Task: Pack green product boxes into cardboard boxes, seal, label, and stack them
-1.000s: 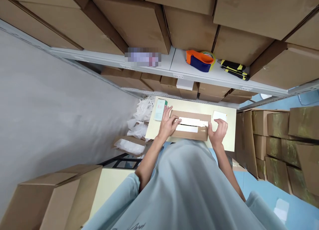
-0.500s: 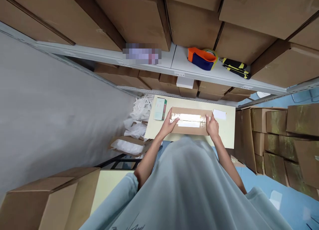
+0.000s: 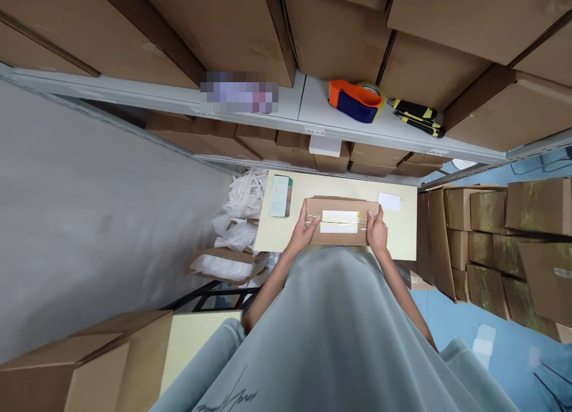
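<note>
Between my two hands is a brown cardboard box [image 3: 342,238], with clear tape along its middle and white labels on the face toward me. My left hand [image 3: 304,230] grips its left end, thumb on the taped face. On the right end, my right hand [image 3: 377,230] holds it the same way, thumb in front. Its far edge shows as a thin strip, so the box looks tilted. A pale green small box [image 3: 280,196] stands on the cream table [image 3: 402,239] left of my hands. A white slip of paper [image 3: 389,201] lies beyond my right hand.
Above the table runs a shelf [image 3: 290,102] with large cartons, an orange and blue tape dispenser [image 3: 355,101] and yellow-black utility knives [image 3: 417,117]. Stacked cartons [image 3: 491,239] stand at the right. Shredded white paper [image 3: 245,192] lies by the left wall [image 3: 111,221].
The box has tipped in my hands, so a strip of its far side now shows behind the labelled face. Both hands keep their hold. The view has shifted slightly.
</note>
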Demonstrator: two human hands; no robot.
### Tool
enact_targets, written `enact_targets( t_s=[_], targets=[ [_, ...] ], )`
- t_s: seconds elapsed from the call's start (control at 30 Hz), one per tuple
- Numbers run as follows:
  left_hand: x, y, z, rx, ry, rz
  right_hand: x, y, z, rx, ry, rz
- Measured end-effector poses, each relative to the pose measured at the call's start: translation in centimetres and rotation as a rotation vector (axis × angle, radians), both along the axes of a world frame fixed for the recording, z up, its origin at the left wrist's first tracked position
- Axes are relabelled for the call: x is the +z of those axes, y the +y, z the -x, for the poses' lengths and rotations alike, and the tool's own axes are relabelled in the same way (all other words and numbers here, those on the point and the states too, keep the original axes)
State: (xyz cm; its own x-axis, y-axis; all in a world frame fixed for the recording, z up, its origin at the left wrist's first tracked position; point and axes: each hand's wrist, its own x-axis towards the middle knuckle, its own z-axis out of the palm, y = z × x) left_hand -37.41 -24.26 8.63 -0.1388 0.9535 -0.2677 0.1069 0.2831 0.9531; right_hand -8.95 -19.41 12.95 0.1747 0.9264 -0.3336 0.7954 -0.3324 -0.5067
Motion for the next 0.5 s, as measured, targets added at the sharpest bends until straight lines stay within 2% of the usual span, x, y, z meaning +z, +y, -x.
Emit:
enact_targets(
  t_s=[0.13, 0.27, 0.4, 0.5],
  targets=[
    [-2.0, 0.9, -0.9, 0.037, -0.017, 0.009, -1.3, 1.9, 0.1, 0.032, -0.014, 0.035],
    [-3.7, 4.8, -0.3, 0.052, -0.008, 0.047, -2.3, 6.5, 1.1, 0.061, -0.045, 0.133],
    [-4.3, 9.1, 0.3, 0.052, 0.014, 0.045, -2.6, 10.8, 2.0, 0.038, -0.079, 0.158],
    [-4.4, 10.8, 0.6, 0.013, 0.012, 0.041, -2.5, 12.1, 2.5, 0.02, -0.073, 0.157]
  ],
)
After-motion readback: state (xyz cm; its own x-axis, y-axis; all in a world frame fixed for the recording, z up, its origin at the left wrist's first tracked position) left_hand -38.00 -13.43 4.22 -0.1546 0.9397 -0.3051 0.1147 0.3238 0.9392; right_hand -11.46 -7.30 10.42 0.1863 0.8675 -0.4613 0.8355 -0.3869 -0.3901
